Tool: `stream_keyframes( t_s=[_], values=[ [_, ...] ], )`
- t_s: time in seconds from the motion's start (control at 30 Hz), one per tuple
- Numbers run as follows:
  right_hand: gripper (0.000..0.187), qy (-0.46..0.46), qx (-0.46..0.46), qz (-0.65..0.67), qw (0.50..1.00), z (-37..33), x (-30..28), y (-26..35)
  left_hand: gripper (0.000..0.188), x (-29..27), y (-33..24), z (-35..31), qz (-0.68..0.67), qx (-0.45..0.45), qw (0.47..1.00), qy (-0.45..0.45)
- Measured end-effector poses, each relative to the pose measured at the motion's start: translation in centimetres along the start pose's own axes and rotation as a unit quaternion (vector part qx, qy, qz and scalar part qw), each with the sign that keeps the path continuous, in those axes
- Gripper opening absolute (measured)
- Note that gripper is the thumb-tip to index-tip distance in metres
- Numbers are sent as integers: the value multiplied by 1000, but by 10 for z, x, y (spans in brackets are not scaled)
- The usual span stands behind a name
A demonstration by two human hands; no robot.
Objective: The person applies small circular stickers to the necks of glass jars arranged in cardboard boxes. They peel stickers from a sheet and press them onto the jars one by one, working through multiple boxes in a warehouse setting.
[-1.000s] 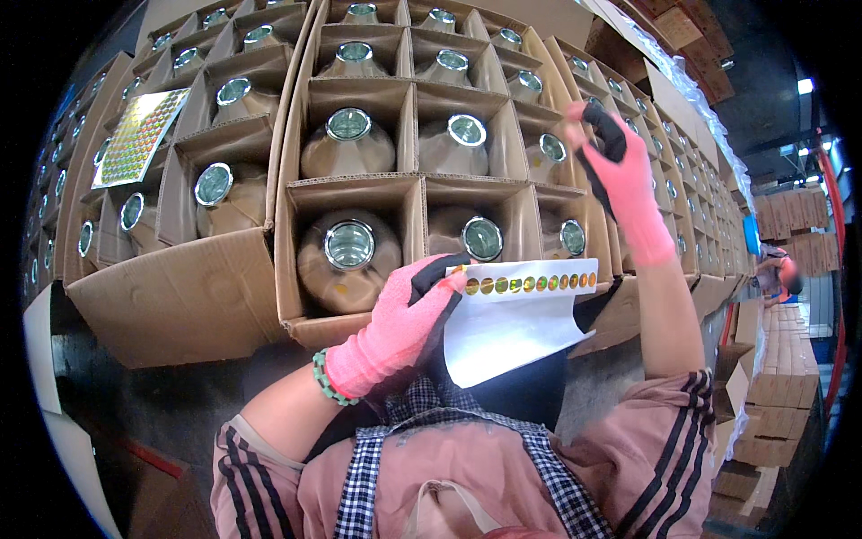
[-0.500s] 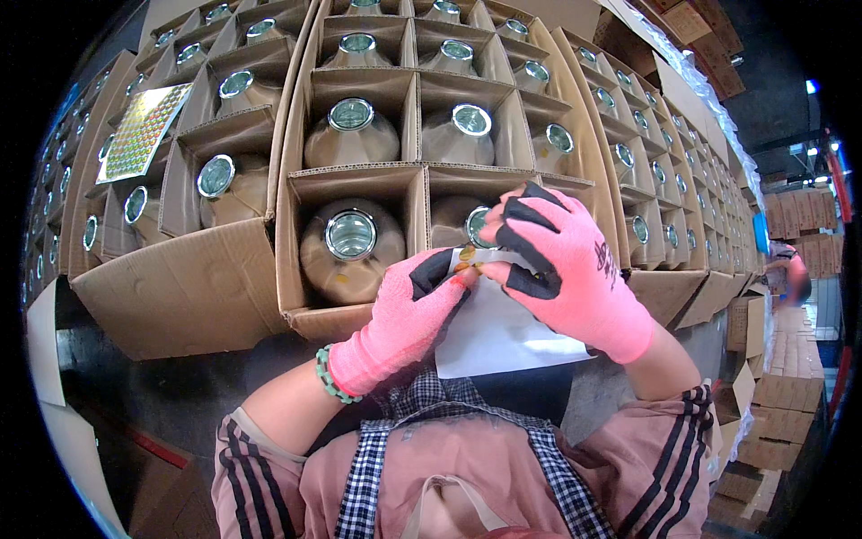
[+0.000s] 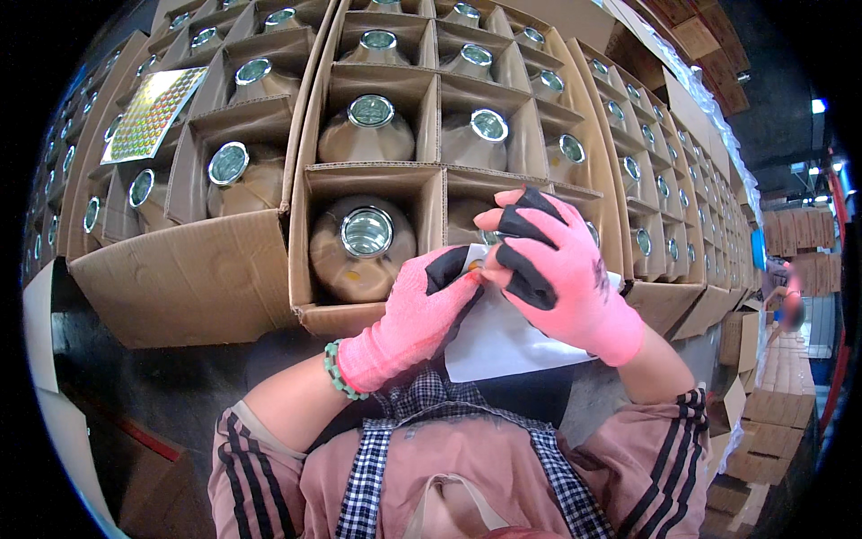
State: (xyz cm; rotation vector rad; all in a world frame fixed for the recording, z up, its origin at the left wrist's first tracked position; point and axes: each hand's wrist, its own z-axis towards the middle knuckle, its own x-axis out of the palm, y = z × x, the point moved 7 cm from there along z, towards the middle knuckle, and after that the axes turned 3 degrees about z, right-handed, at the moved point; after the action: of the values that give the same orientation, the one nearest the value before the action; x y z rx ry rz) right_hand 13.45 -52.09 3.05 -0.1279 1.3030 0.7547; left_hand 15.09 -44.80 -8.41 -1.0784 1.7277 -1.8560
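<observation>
Both my hands wear pink gloves with black-coated fingers and bare fingertips. My left hand [image 3: 415, 310] is closed on the edge of a white sheet [image 3: 503, 346], its thumb and index finger gripping the corner. On that corner shows a small round orange-gold sticker [image 3: 475, 265]. My right hand [image 3: 570, 274] pinches at this sticker with thumb and index finger, the other fingers fanned out; whether the sticker is lifted is hidden. Just beyond, a round glass jar [image 3: 366, 232] with a shiny rim sits in the nearest compartment of a cardboard box [image 3: 350, 316]. My right hand partly covers the neighbouring jar.
Divided boxes of similar jars stand on the left [image 3: 180, 292] and in a long row to the right [image 3: 660, 296]. A sheet of colourful round stickers [image 3: 154, 115] lies on the left box's dividers. Stacked cartons [image 3: 790, 400] and another person [image 3: 792, 301] are at far right.
The boxes have shifted slightly right in view. My right thumb and index finger have come together over the sheet's corner, and the other fingers have spread.
</observation>
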Motion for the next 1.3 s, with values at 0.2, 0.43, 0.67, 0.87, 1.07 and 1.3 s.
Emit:
stream_keyframes(
  t_s=[0.2,0.43,0.67,0.87,1.07,1.3],
  values=[
    [13,-44,144,85,985,33,-12,-94,18,7,-3,1,34,-41,998,30],
    [19,191,84,-154,966,53,71,-160,19,11,-4,6,100,39,993,39],
    [35,309,61,-297,902,69,94,-158,20,7,-9,4,113,66,991,31],
    [30,179,-4,-356,917,74,74,-144,20,9,-6,5,92,50,993,45],
    [34,-163,141,-17,976,26,-57,-79,20,-2,3,0,-22,-9,1000,-19],
    [67,-202,299,386,849,-91,-35,-62,19,-29,-12,-1,-113,14,985,-126]
  ],
)
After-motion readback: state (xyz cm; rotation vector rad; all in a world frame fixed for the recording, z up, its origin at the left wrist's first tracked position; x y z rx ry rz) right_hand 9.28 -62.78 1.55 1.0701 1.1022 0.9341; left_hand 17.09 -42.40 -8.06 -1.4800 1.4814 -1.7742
